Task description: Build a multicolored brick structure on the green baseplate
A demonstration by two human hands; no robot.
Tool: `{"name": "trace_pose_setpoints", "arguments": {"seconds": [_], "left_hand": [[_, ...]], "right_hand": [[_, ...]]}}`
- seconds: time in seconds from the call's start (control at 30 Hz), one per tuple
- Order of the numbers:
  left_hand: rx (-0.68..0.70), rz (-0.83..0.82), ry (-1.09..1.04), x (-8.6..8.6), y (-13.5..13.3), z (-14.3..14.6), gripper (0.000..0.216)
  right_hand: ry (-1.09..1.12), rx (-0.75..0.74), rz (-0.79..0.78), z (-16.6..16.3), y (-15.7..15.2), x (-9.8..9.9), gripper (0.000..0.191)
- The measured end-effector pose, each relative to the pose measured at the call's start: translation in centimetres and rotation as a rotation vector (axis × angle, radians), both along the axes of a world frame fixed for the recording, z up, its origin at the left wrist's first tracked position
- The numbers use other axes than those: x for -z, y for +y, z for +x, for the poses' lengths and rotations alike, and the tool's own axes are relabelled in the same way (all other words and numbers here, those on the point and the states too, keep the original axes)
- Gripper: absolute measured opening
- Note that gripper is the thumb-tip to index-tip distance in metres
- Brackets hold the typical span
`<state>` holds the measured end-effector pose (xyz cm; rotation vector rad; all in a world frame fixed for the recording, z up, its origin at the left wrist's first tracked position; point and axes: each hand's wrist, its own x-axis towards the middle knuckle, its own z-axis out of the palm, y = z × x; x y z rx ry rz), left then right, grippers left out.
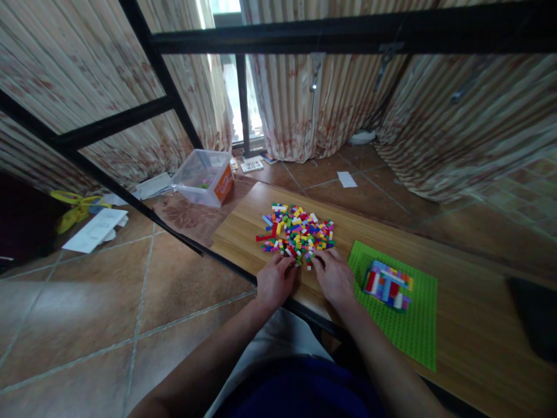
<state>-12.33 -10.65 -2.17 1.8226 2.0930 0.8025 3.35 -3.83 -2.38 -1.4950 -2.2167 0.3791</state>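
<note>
Curtains (287,110), striped and rust-patterned, run along the back of the room, their tops cut off by the upper edge of view. Below them spreads the tiled floor (187,278). A black metal frame (304,40) crosses in front, interrupting both. The wooden counter (237,235) extends beyond the right edge of view, where a dark flat object (537,313) is too dim for me to identify. On the counter, a green studded baseplate (420,337) lies to the right, its near left part hidden by the right forearm. The clear plastic box (198,193) stands on the floor beyond the counter's left end; its contents blur through the walls. The pile of loose bricks (300,226) is spread on the counter, left of the baseplate, its near edge partly covered by fingers. The right hand (336,278) rests at the pile's near right side, thumb and fingers bent; I cannot tell whether a brick is between them. The left hand (276,281) reaches the near left side, fingers curled, fingertips down among the bricks; whether it grips one is likewise unclear. A multicoloured brick assembly (389,285) sits on the baseplate, its individual joints too small to make out.
</note>
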Motion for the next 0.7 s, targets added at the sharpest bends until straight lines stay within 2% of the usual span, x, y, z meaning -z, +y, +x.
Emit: {"name": "trace_pose_setpoints", "arguments": {"seconds": [0.5, 0.6, 0.7], "left_hand": [[0.007, -0.01, -0.057, -0.1, -0.1, -0.1, 0.028], [-0.003, 0.026, -0.19, -0.6, -0.3, -0.1, 0.026], [-0.002, 0.078, -0.411, -1.6, -0.5, 0.2, 0.025]], "right_hand": [[0.003, 0.007, 0.014, -0.6, -0.2, 0.0, 0.022], [0.045, 0.005, 0.047, -0.4, -0.6, -0.3, 0.023], [0.117, -0.059, 0.092, 0.1, -1.8, -1.3, 0.024]]}}
